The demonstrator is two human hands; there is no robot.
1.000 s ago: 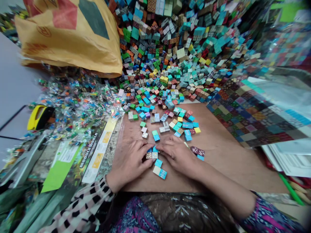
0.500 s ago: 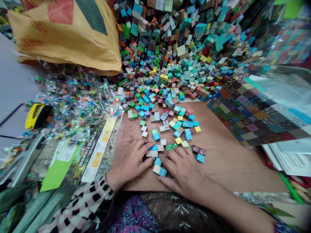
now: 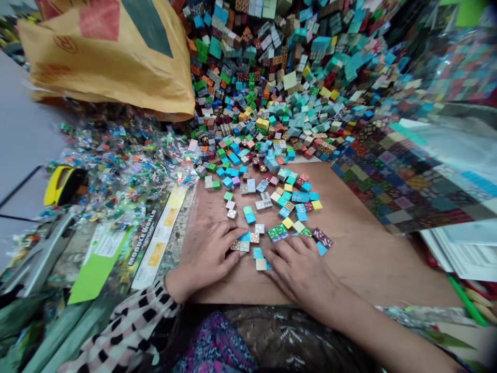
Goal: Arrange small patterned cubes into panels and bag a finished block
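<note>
Low on the brown board (image 3: pixel 365 259), my left hand (image 3: pixel 212 249) has its thumb and fingers closed round a small group of patterned blocks (image 3: pixel 244 246), blue, brown and grey. To its right, my right hand (image 3: pixel 306 267) grips a small cluster of cream and blue blocks (image 3: pixel 261 264), its right side hidden under the fingers. Just beyond the right fingers lies a green and purple block piece (image 3: pixel 277 232). A dark red patterned piece (image 3: pixel 322 237) is at the right knuckles. Between the hands sits a pale block (image 3: pixel 259 228), apart from both.
A large heap of coloured blocks (image 3: pixel 272 93) rises behind the board. At left are a yellow bag (image 3: pixel 112 62), small plastic packets (image 3: pixel 128 150) and a yellow-black tool (image 3: pixel 60 184). A clear bag of blocks (image 3: pixel 380 181) overhangs the board's right side.
My right hand has moved slightly right, and the cream and blue cluster has turned and shifted right with it. The green piece has tilted, showing purple. My left hand is nearly still.
</note>
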